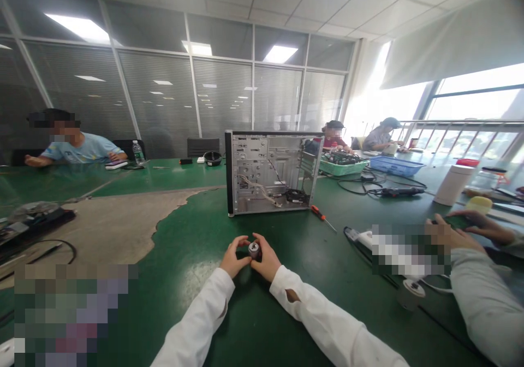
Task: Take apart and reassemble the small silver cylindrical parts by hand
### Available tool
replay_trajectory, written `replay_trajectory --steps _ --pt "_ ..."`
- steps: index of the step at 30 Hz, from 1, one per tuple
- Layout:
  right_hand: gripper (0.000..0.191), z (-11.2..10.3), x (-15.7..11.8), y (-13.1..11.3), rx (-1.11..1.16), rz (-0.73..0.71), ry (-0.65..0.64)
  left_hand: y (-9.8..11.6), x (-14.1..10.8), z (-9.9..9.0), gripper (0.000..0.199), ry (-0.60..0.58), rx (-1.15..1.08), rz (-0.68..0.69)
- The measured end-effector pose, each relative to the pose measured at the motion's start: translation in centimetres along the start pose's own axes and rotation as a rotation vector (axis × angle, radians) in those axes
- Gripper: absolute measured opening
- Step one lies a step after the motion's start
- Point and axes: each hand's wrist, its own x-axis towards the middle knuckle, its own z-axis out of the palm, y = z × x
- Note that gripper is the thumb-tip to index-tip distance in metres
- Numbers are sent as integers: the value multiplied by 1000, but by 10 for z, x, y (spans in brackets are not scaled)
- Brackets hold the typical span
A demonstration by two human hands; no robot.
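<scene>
Both your L hand (234, 259) & R hand (267, 260), half-curled, pinch sm. grey cylinder (254, 252); prob. light, rigid, slick-ish, so grip sides, 9 & 3 o'clock.

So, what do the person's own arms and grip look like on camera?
The left sleeve and right sleeve are long, loose and white, with no markings that I can see. The right one shows an open slit near the wrist. The left grip and right grip wear no gloves.
</scene>
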Motion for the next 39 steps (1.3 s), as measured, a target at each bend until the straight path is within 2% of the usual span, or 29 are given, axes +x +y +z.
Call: replay_trajectory --steps 4,7,12,20,23,26,30,35,39 --pt "66 3 2 4 4 42 44 4 1 1 49 44 110 98" --pt "69 2 1 6 20 26 19 10 -4 3 50 100 312 173" --pt "71 -3 -2 6 9 20 -45 17 -10 5 33 113 567 254" --pt "65 -8 -5 2 33 18 -34 18 -13 6 36 51 526 291" --pt "66 -8 -6 0 67 15 -33 17 -13 6 33 49 449 282" --pt "63 -8 -7 -2 81 32 -31 16 -13 7 35 75 291 218" --pt "56 -9 -9 -6 72 54 -48 18 -12 9 35 66 2 45" --pt "65 -11 -9 -8 145 11 -120 20 -8 8 39 86 -380 -129" --pt "66 -10 -9 -10 184 -11 -137 17 -4 1 44 151 -605 -304"
